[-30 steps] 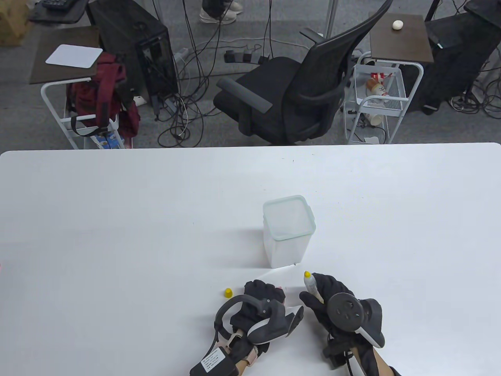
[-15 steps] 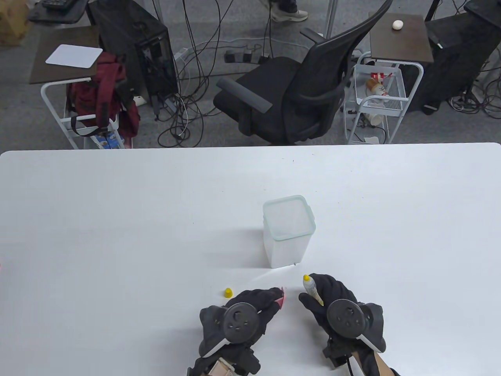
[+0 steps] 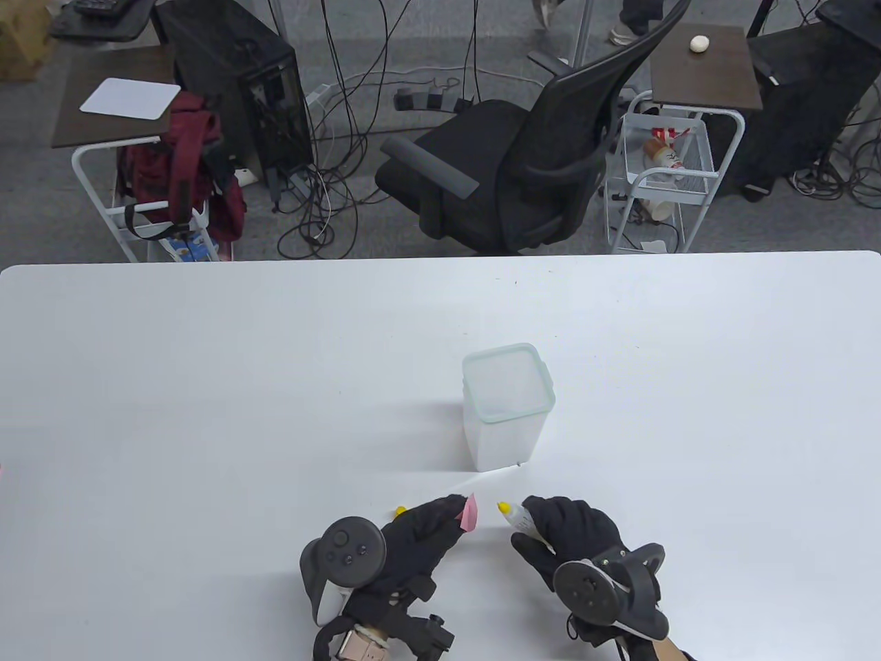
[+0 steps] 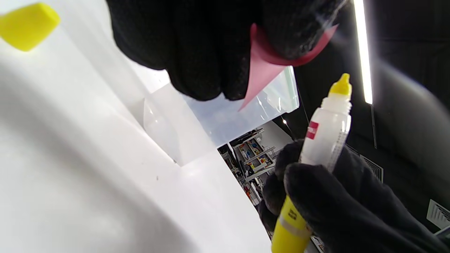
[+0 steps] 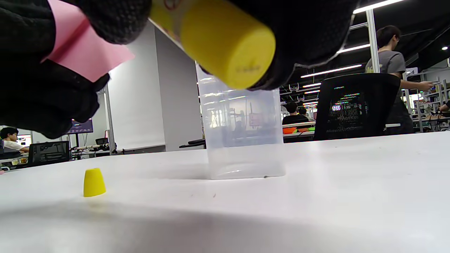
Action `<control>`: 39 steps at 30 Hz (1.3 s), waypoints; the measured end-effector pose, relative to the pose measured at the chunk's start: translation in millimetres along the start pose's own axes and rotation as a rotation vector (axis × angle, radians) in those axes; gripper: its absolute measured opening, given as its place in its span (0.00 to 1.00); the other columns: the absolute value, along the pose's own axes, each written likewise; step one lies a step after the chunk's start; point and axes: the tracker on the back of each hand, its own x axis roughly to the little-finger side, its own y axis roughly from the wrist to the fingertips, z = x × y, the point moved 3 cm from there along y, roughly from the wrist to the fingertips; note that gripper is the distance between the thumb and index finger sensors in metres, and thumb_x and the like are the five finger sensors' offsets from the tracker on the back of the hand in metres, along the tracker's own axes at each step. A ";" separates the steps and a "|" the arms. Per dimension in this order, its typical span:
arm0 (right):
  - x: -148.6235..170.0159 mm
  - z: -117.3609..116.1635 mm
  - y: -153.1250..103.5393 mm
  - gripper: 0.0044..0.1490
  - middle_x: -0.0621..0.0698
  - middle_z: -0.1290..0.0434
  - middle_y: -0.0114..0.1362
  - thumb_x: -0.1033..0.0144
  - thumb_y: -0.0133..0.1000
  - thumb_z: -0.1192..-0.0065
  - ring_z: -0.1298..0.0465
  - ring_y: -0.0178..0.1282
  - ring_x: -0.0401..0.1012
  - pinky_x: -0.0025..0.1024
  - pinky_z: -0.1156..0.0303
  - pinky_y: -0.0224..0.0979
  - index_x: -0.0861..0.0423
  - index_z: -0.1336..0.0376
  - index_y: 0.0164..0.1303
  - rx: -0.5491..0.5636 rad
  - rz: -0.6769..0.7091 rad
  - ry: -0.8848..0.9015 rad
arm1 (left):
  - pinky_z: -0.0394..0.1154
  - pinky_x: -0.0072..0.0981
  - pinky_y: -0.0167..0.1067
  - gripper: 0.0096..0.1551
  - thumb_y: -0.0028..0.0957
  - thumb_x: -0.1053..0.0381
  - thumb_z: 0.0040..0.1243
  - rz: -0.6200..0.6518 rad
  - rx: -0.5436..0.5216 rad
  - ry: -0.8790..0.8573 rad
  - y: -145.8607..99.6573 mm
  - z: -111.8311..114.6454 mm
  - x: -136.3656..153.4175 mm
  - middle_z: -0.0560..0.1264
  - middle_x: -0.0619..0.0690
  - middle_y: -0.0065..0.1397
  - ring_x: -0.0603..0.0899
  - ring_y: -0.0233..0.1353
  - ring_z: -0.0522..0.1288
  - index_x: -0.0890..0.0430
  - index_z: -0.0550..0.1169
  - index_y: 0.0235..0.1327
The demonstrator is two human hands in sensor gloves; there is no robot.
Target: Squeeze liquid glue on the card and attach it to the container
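A clear plastic container (image 3: 508, 406) with a pale green rim stands upright on the white table (image 3: 206, 385). My left hand (image 3: 420, 533) pinches a small pink card (image 3: 470, 513) above the table, in front of the container; the card also shows in the left wrist view (image 4: 262, 68) and the right wrist view (image 5: 84, 52). My right hand (image 3: 568, 533) grips an uncapped glue bottle (image 3: 519, 516) with a yellow nozzle, its tip pointing left, close to the card. The bottle shows in the left wrist view (image 4: 325, 133). Its yellow cap (image 5: 94, 182) stands on the table beside my left hand.
An office chair (image 3: 509, 165), a wire cart (image 3: 661, 172) and side tables stand on the floor beyond the table's far edge. The container is the only tall thing near my hands.
My left hand has lifted the pink card off the table and turned it towards the bottle. My right hand has tipped the glue nozzle left, towards the card.
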 end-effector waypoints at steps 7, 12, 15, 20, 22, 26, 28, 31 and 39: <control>-8.2 1.9 -3.8 0.36 0.46 0.25 0.54 0.37 0.59 0.54 0.21 0.50 0.43 0.43 0.25 0.61 0.48 0.37 0.69 0.005 0.082 -0.042 | 0.78 0.47 0.63 0.22 0.55 0.44 0.60 -0.030 0.002 -0.052 2.4 0.3 7.2 0.85 0.43 0.59 0.54 0.63 0.84 0.46 0.80 0.60; -16.6 6.8 -7.5 0.36 0.45 0.24 0.50 0.37 0.59 0.55 0.21 0.46 0.42 0.42 0.24 0.58 0.49 0.35 0.67 0.044 0.116 -0.098 | 0.78 0.47 0.63 0.22 0.55 0.44 0.59 -0.035 0.010 -0.051 2.8 2.6 7.3 0.85 0.43 0.60 0.54 0.63 0.84 0.47 0.80 0.60; -20.8 8.1 -8.9 0.35 0.44 0.24 0.49 0.38 0.59 0.53 0.21 0.45 0.41 0.42 0.24 0.58 0.51 0.34 0.65 0.055 0.124 -0.130 | 0.78 0.47 0.63 0.22 0.55 0.44 0.59 -0.039 0.019 -0.054 2.7 4.0 7.4 0.85 0.43 0.60 0.54 0.63 0.84 0.47 0.80 0.61; -23.7 8.1 -9.1 0.35 0.44 0.24 0.50 0.38 0.59 0.51 0.21 0.47 0.42 0.42 0.25 0.59 0.51 0.35 0.66 0.060 0.127 -0.151 | 0.78 0.47 0.63 0.22 0.55 0.44 0.59 -0.042 0.024 -0.061 2.8 4.3 7.2 0.85 0.43 0.60 0.54 0.63 0.84 0.47 0.80 0.61; -23.8 7.8 -9.1 0.36 0.45 0.24 0.51 0.38 0.58 0.52 0.21 0.47 0.42 0.42 0.24 0.59 0.51 0.35 0.67 0.062 0.126 -0.152 | 0.78 0.47 0.63 0.22 0.55 0.44 0.59 -0.043 0.024 -0.064 2.9 4.2 7.3 0.85 0.43 0.60 0.54 0.63 0.84 0.47 0.80 0.61; -24.8 8.5 -8.4 0.37 0.44 0.24 0.50 0.37 0.58 0.51 0.20 0.45 0.41 0.41 0.24 0.57 0.51 0.34 0.67 0.056 0.123 -0.168 | 0.78 0.47 0.63 0.22 0.55 0.44 0.59 -0.045 0.026 -0.074 3.2 4.1 7.4 0.85 0.43 0.60 0.54 0.63 0.84 0.47 0.80 0.61; -25.2 8.4 -8.1 0.37 0.44 0.24 0.49 0.36 0.58 0.51 0.20 0.45 0.41 0.41 0.24 0.57 0.51 0.34 0.67 0.052 0.124 -0.167 | 0.78 0.47 0.63 0.22 0.55 0.44 0.59 -0.045 0.029 -0.070 3.2 4.3 7.3 0.85 0.43 0.60 0.54 0.63 0.84 0.47 0.80 0.61; -26.0 8.3 -7.9 0.37 0.44 0.23 0.49 0.35 0.57 0.51 0.20 0.44 0.41 0.41 0.24 0.56 0.50 0.34 0.66 0.050 0.126 -0.166 | 0.78 0.47 0.63 0.22 0.55 0.44 0.59 -0.044 0.030 -0.069 3.0 4.1 7.6 0.85 0.43 0.60 0.54 0.63 0.84 0.47 0.80 0.61; -35.1 10.3 -10.4 0.35 0.44 0.23 0.48 0.39 0.58 0.50 0.20 0.45 0.42 0.42 0.24 0.58 0.52 0.32 0.63 0.106 0.157 -0.209 | 0.78 0.47 0.63 0.22 0.55 0.44 0.59 -0.047 0.038 -0.070 3.0 4.5 8.2 0.85 0.44 0.60 0.55 0.63 0.84 0.47 0.80 0.61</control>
